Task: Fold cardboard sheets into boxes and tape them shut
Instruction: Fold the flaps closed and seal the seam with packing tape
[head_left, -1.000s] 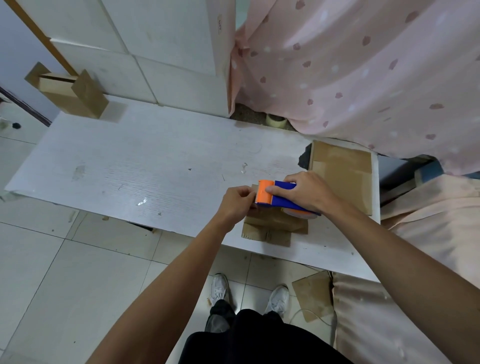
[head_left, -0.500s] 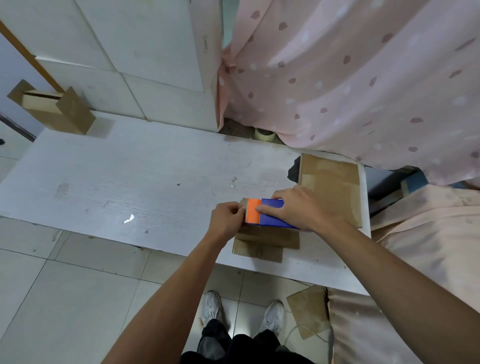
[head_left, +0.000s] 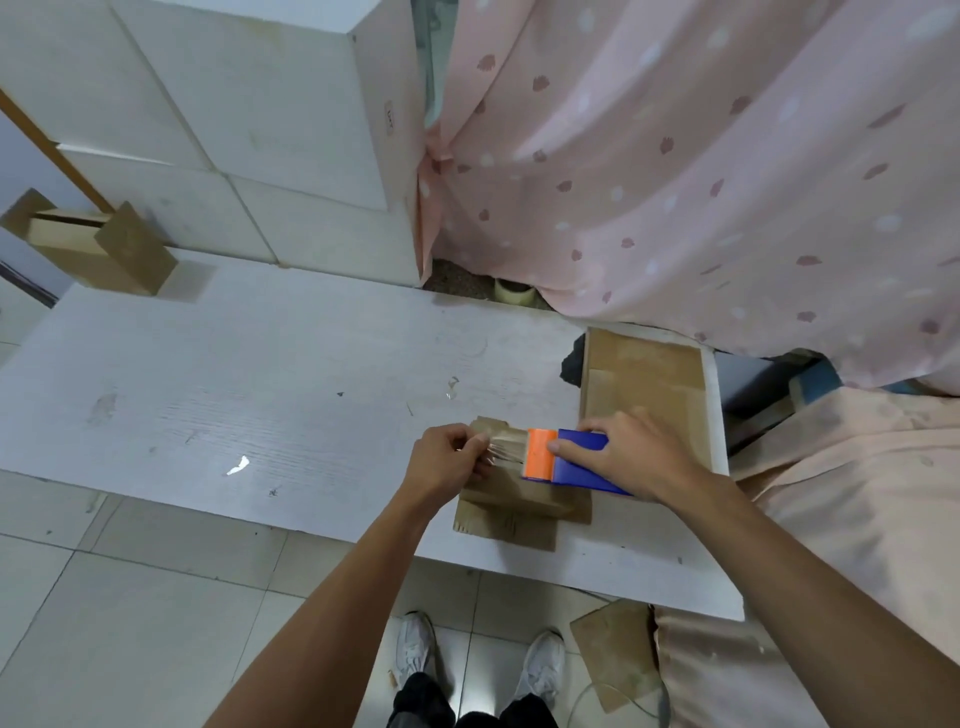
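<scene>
At the near edge of the white table, toward its right end, sits a small cardboard box, one flap hanging toward the floor. The left hand pinches the free end of the clear tape between thumb and curled fingers, at the box's left side. The right hand grips the tape dispenser (orange head, blue body), its forefinger laid along the top and the other fingers wrapped round the far side. Both hands and the dispenser cover most of the box's top, so whether the tape already sticks to the seam cannot quite be told.

Surroundings: flat cardboard sheets lie just behind the right hand; an open box stands at the table's far left corner; a roll of tape rests behind the table at the foot of the pink curtain; white panels line the wall; a cardboard scrap lies on the floor beside the white shoes.

Change: half a second ago the left fingers sat hard against the orange head; now the dispenser has drawn away to the right, and a short span of tape stretches between them.
</scene>
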